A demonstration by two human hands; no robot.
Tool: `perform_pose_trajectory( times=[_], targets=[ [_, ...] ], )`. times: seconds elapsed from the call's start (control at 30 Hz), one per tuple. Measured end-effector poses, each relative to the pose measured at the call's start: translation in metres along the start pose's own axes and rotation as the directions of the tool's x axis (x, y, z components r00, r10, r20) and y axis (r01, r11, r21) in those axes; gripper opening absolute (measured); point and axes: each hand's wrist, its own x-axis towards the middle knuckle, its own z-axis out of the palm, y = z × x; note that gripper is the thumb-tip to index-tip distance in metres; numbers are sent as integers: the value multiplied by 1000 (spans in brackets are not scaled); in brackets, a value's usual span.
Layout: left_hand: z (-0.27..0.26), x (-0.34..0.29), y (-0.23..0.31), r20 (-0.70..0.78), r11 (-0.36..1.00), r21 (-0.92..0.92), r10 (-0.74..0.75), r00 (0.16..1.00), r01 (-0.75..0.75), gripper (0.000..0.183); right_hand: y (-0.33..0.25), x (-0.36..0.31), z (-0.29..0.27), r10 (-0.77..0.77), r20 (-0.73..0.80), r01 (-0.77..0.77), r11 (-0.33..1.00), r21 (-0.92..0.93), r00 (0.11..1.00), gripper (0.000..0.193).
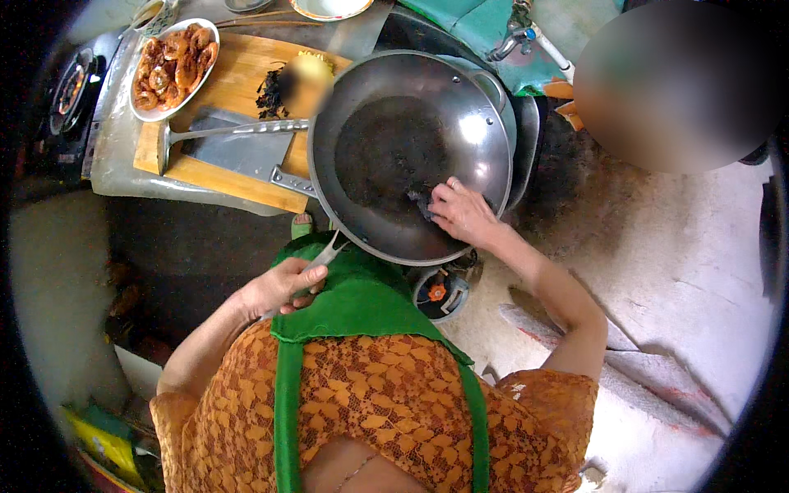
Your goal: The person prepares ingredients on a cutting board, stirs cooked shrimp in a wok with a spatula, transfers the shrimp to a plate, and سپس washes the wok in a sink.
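A big dark wok [386, 135] is held in front of me, its near side tilted slightly toward me. My left hand [294, 286] is closed around its grey handle [325, 253], low at the front left. Inside the wok, my right hand [462, 215] presses a small dark scouring pad [421, 204] against the wall near the right front. Fingers are bunched over the pad, hiding part of it. The wok's bottom looks dark and damp.
Left of the wok, a wooden cutting board [238, 62] bears a cleaver [238, 148], a metal ladle [164, 148] and dark chopped shreds [271, 92]. A plate of cooked shrimp [174, 66] sits on its corner. A tap [514, 41] stands behind; a bucket [444, 302] is below.
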Motion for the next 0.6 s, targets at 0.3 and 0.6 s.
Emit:
perform_pose_trajectory(
  times=[0.3, 0.6],
  targets=[
    [2, 12, -13, -40, 997, 73, 12, 999, -9, 48, -42, 113, 38, -95, -432, 251, 913, 321, 897, 11],
    [7, 13, -5, -69, 989, 116, -85, 994, 92, 47, -9, 53, 37, -139, -150, 174, 951, 254, 979, 12]
  ],
)
